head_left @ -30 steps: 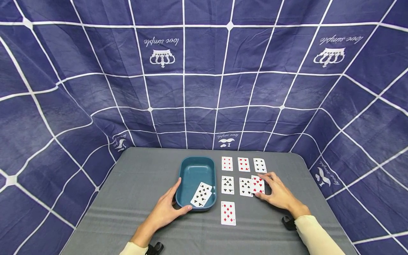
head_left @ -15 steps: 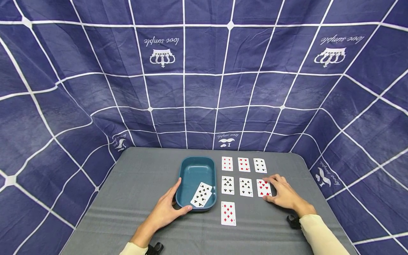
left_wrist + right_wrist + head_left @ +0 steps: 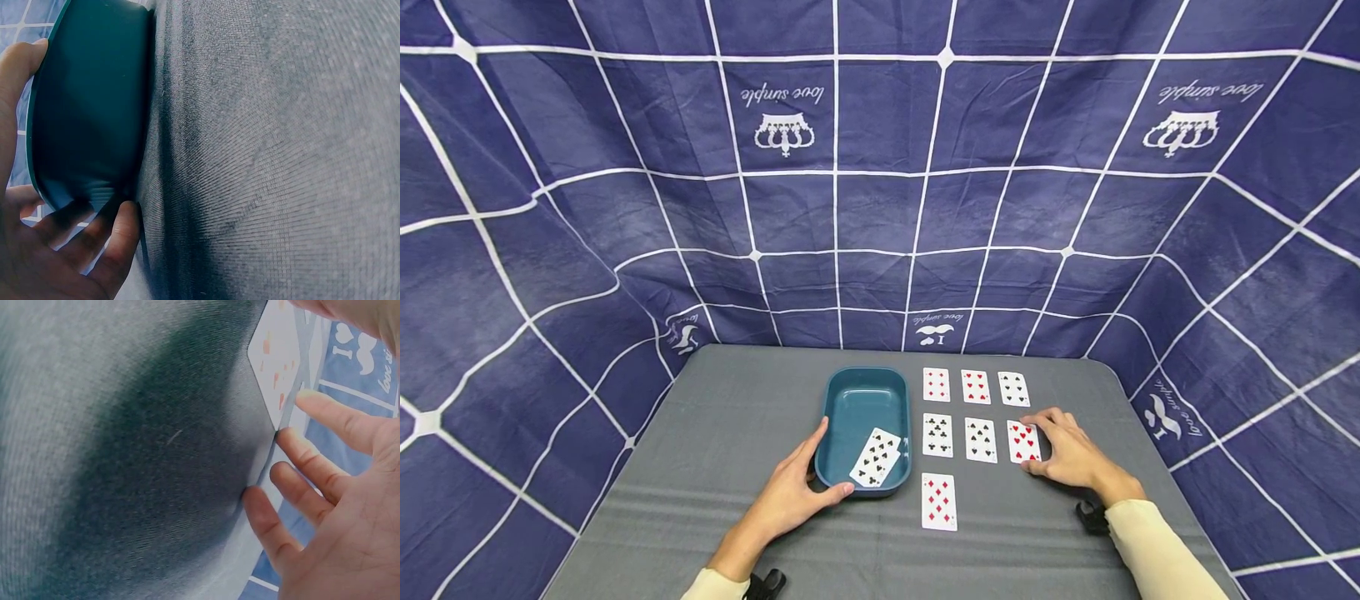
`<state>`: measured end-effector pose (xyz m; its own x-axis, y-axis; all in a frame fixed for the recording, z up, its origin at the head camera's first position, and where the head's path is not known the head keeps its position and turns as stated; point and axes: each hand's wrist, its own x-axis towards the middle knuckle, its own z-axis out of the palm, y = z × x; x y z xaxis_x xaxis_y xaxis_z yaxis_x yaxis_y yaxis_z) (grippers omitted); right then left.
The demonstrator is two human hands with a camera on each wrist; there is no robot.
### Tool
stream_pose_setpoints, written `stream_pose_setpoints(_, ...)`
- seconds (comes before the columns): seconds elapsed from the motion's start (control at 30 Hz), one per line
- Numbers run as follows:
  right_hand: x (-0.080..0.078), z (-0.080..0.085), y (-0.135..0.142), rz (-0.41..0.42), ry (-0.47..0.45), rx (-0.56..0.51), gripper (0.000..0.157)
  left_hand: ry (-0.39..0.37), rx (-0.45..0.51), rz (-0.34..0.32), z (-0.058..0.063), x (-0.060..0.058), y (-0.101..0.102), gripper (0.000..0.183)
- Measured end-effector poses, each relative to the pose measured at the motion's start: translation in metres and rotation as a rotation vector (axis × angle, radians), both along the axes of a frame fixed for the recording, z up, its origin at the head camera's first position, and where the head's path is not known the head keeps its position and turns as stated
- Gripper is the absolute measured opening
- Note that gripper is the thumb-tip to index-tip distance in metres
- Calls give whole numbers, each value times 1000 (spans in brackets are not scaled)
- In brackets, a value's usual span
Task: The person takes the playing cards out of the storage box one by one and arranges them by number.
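Note:
My left hand (image 3: 788,490) holds the near left corner of a teal rectangular tray (image 3: 822,417). Its thumb lies on the near rim and its fingers touch the outer wall, as the left wrist view (image 3: 94,250) of the hand shows. Inside the tray are overlapping black-suit playing cards (image 3: 876,457). On the right, my right hand (image 3: 1071,454) spans a hearts playing card (image 3: 1022,442) flat on the table, index finger at its far edge and thumb at its near edge. In the right wrist view, the other fingertips (image 3: 256,497) reach the grey cloth beside that card (image 3: 275,362).
Face-up cards form rows right of the tray: a diamonds card (image 3: 936,385), a hearts card (image 3: 975,387) and a spades card (image 3: 1013,389) at the back. Before them lie a clubs card (image 3: 937,435) and another spades card (image 3: 981,440). Nearest is another diamonds card (image 3: 938,502).
My right hand has moved the hearts card rightward, off the spades card it overlapped, to a spot beside it. Over the last half second it stays there. The left hand and tray have not moved.

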<state>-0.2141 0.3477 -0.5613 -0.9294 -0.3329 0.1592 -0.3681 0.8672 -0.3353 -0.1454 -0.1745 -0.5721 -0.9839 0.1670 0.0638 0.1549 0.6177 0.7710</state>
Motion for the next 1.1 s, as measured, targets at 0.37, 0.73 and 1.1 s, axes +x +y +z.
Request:
stream_pose_setpoints(0.37, -2, 17, -20, -3, 51, 19, 74, 4, -8, -4, 0, -1, 0, 123)
stream_pose_setpoints(0.73, -6, 34, -56, 83, 107, 8, 69, 10, -10, -12, 0, -1, -1, 124)
stream_pose_setpoints(1.1, -6, 53, -107, 195, 138, 0, 67, 12, -36, -1, 0, 0, -2, 124)
